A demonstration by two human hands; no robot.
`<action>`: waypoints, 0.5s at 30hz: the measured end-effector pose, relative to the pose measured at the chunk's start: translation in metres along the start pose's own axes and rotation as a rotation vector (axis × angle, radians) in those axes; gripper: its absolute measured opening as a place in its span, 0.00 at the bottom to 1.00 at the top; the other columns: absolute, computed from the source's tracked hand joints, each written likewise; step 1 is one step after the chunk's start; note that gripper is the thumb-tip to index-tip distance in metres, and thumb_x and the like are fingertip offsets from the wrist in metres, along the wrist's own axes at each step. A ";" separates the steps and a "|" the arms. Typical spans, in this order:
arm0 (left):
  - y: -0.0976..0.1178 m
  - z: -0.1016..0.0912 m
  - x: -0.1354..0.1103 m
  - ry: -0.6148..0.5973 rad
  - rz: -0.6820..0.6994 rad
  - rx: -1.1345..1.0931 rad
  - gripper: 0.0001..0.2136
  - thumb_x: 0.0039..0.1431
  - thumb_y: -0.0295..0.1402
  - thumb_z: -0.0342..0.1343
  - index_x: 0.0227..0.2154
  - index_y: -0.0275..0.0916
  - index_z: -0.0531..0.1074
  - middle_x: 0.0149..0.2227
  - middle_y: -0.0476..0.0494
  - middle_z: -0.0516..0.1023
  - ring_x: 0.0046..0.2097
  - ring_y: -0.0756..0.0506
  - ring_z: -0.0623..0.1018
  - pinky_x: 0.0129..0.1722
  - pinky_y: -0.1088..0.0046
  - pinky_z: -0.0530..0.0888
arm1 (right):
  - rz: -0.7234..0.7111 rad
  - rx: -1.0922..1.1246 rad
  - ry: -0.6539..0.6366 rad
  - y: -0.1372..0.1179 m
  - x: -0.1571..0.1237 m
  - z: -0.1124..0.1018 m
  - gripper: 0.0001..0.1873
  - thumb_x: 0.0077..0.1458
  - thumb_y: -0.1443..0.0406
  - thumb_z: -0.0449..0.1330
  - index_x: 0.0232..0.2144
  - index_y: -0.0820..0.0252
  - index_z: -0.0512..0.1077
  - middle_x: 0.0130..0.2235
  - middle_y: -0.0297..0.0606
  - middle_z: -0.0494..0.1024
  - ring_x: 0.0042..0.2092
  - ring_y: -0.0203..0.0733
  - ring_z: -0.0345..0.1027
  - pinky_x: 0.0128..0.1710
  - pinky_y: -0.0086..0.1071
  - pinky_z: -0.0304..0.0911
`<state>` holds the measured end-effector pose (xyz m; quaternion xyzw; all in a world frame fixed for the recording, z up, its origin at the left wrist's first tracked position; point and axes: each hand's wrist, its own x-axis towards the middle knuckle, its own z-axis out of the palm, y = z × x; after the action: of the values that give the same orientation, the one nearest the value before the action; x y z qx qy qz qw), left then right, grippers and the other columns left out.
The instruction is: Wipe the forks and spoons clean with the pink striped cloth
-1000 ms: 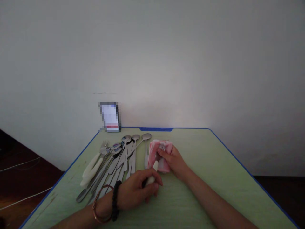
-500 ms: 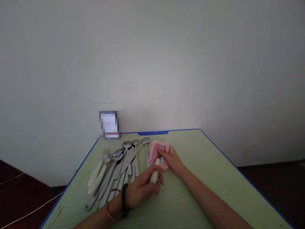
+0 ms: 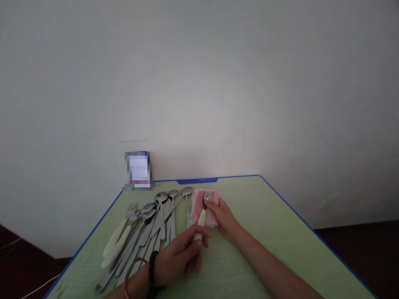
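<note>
My left hand (image 3: 183, 251) is closed around the white handle of a fork (image 3: 201, 219). The fork's metal tines point away from me and lie against a folded pink cloth (image 3: 197, 203). My right hand (image 3: 223, 214) grips the cloth from its right side, the thumb pressing the fork's head onto it. The fingers under the cloth are hidden. Just left of my hands, a pile of metal spoons (image 3: 161, 197) spreads over the table, partly covered by my left forearm. Forks with white handles (image 3: 116, 241) lie at the pile's left edge.
The light green table (image 3: 268, 249) has a blue rim and stands against a plain wall (image 3: 199, 83). A blurred upright device with a bright screen (image 3: 139, 168) leans at the table's far left corner. A white cable (image 3: 40, 286) runs along the floor at left.
My left hand has slid a little down the fork's handle toward me. The tines now show more plainly on the cloth. The whole view has shifted slightly.
</note>
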<state>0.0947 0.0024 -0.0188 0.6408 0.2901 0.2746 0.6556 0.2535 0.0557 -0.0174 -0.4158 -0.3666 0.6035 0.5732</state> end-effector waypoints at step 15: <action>-0.003 0.003 0.003 0.090 -0.005 -0.149 0.19 0.57 0.45 0.51 0.49 0.44 0.60 0.35 0.49 0.68 0.18 0.58 0.70 0.14 0.84 0.64 | 0.246 0.360 -0.147 -0.009 0.008 -0.007 0.22 0.53 0.51 0.51 0.38 0.64 0.71 0.35 0.40 0.78 0.36 0.41 0.71 0.43 0.36 0.62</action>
<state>0.0989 0.0024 -0.0215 0.5766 0.2998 0.3221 0.6885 0.2631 0.0644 -0.0123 -0.3033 -0.2402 0.7531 0.5321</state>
